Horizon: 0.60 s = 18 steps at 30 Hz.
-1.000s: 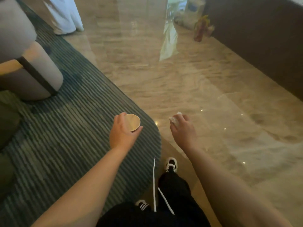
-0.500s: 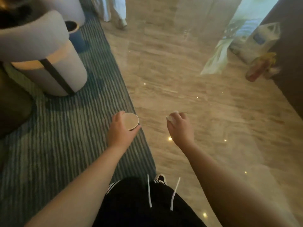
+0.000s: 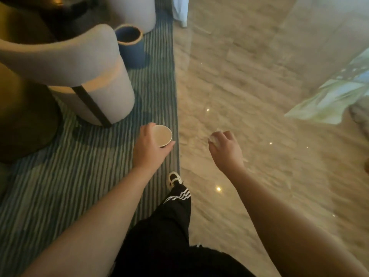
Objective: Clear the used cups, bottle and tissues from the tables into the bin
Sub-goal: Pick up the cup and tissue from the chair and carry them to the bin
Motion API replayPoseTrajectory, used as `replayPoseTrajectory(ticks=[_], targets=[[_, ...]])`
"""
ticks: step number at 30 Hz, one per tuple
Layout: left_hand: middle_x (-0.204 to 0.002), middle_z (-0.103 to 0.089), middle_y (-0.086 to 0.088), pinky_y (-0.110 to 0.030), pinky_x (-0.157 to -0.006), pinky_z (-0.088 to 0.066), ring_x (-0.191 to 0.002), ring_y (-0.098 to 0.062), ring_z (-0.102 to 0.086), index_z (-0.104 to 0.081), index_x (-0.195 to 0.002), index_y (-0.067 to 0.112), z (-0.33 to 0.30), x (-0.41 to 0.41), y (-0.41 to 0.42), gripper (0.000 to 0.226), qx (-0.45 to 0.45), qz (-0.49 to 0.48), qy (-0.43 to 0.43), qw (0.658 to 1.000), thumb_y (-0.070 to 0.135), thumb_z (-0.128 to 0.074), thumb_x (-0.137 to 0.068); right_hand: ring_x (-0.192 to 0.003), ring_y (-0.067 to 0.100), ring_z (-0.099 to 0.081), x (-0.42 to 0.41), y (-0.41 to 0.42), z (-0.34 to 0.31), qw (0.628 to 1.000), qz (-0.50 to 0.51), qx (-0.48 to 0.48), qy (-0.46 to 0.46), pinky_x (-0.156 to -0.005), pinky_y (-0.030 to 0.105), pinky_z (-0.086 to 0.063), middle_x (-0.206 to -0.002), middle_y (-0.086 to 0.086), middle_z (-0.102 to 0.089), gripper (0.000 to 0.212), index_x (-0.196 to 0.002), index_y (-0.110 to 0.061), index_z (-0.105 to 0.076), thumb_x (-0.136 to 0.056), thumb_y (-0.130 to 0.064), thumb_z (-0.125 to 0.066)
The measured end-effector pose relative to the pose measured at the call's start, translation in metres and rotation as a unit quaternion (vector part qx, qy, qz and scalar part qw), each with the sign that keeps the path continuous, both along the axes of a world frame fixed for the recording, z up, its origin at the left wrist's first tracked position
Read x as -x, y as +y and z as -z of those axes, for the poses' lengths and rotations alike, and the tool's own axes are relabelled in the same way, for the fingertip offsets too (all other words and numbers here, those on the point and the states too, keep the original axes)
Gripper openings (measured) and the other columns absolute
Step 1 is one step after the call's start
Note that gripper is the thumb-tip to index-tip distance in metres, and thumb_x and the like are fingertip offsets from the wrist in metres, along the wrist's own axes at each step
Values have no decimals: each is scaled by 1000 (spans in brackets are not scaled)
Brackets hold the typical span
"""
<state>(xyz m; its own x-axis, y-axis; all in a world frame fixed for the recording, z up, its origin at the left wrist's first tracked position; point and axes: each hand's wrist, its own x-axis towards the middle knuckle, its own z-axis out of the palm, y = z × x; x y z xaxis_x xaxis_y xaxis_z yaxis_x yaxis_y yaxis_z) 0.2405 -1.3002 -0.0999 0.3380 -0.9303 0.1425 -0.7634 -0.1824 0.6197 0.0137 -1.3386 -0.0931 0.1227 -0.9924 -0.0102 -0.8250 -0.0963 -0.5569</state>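
Left hand (image 3: 149, 148) wraps its grip around a paper cup (image 3: 162, 135) held upright and open-mouthed, right hand (image 3: 225, 148) clenches a crumpled tissue (image 3: 214, 137), both carried mid-stride above the rug edge. The blue bin (image 3: 130, 46) sits far left beside the grey chair (image 3: 79, 72). Any dregs could slosh out if the cup tips; the loosely balled tissue could slip onto the floor.

A glossy, polished stone floor (image 3: 249, 92) is seen, with lights mirrored in it. A matt, ribbed woven carpet (image 3: 60, 176) lies beside it. The armchair (image 3: 79, 62) is covered in smooth matt cloth. The cup (image 3: 162, 135) looks like paper, and the tissue (image 3: 213, 137) is crumpled and soft.
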Motion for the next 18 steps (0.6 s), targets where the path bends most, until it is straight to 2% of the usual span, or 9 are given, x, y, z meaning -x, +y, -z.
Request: replayPoseTrajectory(ticks=[4,7,9,11,16,18], targets=[[-114,-51,-11,-31,-68,-37,-95,-28,-54,-46,-118,11,-22,-30,-132,70,2,-16,3,1000,43,-81,-66,-95,32,-57,-26,-142,-21,1000,-22,10,17,-78,38,-48,-113,7,-55,28,-113,-18,-61,-86,-26,-60],[-113,-51,-11,-35,-71,-42,-98,-30,-53,-46,-118,10,-45,-46,-218,70,15,-17,2,1000,42,-81,-67,-93,31,-58,-41,-230,-39,1000,-10,23,4,-75,33,-45,-111,6,-55,25,-110,-19,-61,-87,-27,-60],[-113,-52,-12,-39,-73,-46,-98,-30,-53,-47,-119,8,-55,-52,-270,70,26,-18,6,999,41,-81,-67,-92,31,-58,-50,-282,-45,1000,-7,23,-2,-76,36,-48,-112,5,-55,25,-111,-20,-61,-88,-30,-59],[-113,-52,-12,-41,-74,-48,-99,-30,-53,-48,-119,7,-56,-58,-319,70,30,-21,8,999,41,-81,-67,-94,30,-57,-60,-332,-44,1000,-9,11,-4,-79,40,-50,-113,5,-55,26,-113,-20,-60,-89,-30,-58],[-114,-50,-5,-32,-68,-43,-96,-21,-52,-44,-120,16,-37,-77,-444,69,30,-43,17,999,47,-78,-69,-99,29,-56,-88,-471,-30,999,-29,8,-15,-82,44,-50,-116,6,-53,26,-115,-18,-60,-91,-29,-57],[-114,-48,-4,-33,-67,-43,-97,-22,-51,-42,-119,19,-27,-90,-509,68,32,-58,18,998,48,-77,-69,-100,29,-56,-99,-547,-24,998,-57,11,-17,-83,44,-51,-117,6,-53,27,-116,-17,-60,-91,-28,-56]])
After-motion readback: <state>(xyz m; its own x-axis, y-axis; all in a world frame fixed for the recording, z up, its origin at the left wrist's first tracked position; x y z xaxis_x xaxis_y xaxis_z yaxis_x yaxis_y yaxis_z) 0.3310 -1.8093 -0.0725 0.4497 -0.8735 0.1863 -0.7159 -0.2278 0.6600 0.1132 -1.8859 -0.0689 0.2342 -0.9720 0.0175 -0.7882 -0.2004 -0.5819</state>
